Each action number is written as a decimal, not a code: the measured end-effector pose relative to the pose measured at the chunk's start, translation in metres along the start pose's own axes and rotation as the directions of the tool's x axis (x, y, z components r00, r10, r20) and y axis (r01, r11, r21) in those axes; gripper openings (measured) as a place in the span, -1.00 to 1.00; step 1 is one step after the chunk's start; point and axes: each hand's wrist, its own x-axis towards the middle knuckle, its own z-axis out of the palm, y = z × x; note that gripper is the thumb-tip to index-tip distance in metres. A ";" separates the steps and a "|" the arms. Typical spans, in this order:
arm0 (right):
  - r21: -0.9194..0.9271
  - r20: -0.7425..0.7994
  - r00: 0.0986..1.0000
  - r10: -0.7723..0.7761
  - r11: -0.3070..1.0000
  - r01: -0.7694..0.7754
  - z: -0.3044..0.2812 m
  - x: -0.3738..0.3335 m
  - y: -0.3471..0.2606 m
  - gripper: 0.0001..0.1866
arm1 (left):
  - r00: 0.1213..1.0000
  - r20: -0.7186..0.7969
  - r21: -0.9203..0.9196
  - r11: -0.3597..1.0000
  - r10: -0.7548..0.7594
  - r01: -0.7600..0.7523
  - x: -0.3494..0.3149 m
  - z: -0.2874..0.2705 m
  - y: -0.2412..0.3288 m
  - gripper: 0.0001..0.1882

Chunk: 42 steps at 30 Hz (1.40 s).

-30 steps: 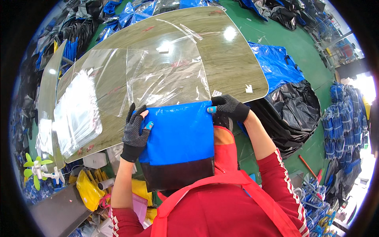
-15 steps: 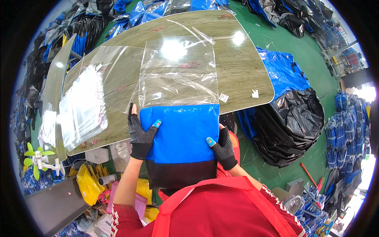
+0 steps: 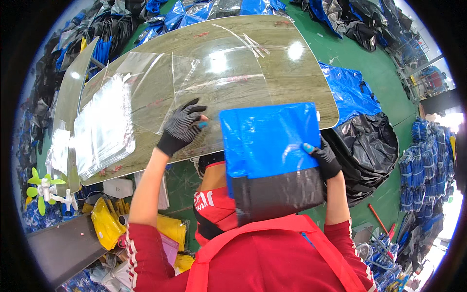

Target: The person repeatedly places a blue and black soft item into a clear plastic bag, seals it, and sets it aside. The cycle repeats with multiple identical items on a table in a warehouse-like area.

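A folded blue-and-black plastic sheet piece [image 3: 270, 141] is tilted at the table's near edge, blue on its upper part and black below. My right hand [image 3: 325, 158], in a dark dotted fingerless glove, grips its right side with the thumb on top. The fingers behind it are hidden. My left hand [image 3: 182, 126], gloved alike, is held over the table with fingers stretched out and nothing in them. Just beyond it a clear plastic bag [image 3: 219, 80] lies flat on the wood-patterned table [image 3: 287, 73].
A shiny stack of clear bags [image 3: 104, 131] lies on the table's left side. Black-and-blue bundles [image 3: 365, 146] stand on the green floor at right, with tied blue bundles [image 3: 418, 165] beyond. A small green fan [image 3: 44, 190] and yellow pieces [image 3: 107, 224] are at lower left.
The blue-and-black piece has moved right and tilted, held by my right hand alone. My left hand has let go and moved up over the table.
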 end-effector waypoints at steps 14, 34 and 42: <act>-0.005 -0.113 0.989 0.097 0.995 -0.098 -0.014 -0.028 0.019 -0.33 | 0.991 -0.024 -0.364 0.924 -0.134 0.116 0.047 0.065 -0.007 -0.81; -0.179 0.477 0.866 0.150 0.981 -0.072 0.053 0.118 0.010 -0.51 | 0.995 -0.021 0.000 0.995 -0.100 0.100 -0.019 0.006 0.069 -0.81; -0.344 0.444 0.883 0.154 0.939 0.009 0.073 0.140 0.002 -0.61 | 0.982 -0.042 -0.194 0.966 -0.182 0.170 -0.023 0.004 0.071 -0.81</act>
